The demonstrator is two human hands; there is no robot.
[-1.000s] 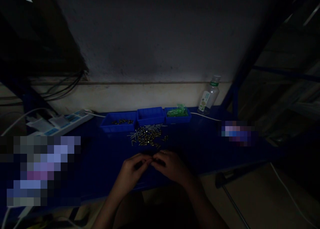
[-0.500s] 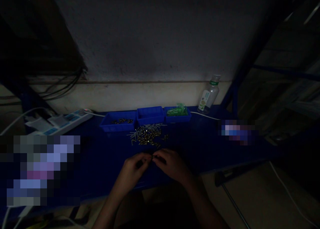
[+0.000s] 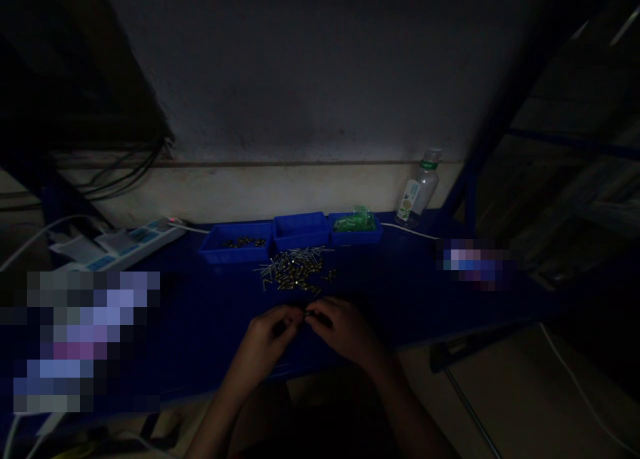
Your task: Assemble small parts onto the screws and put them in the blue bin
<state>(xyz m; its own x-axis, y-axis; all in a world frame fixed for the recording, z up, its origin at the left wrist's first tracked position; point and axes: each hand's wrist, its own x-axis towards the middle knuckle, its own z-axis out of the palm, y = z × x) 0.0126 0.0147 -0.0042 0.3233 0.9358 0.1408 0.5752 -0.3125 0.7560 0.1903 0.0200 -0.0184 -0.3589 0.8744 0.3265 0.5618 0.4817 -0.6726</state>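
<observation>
hands (image 3: 270,331) near metal pieces (image 3: 299,272); bottle label (image 3: 409,199) bears unreadable writing

Glinting, slim brass-coloured and silvery metal pieces (image 3: 297,270) lie on the smooth blue table (image 3: 210,325); along its back edge, rectangular blue plastic trays (image 3: 303,238) and a clear, glossy plastic bottle (image 3: 423,191).

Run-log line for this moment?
left hand, right hand: close together; grasp: too dark to tell; beyond: pile of metal pieces; farther back: three blue bins
</observation>
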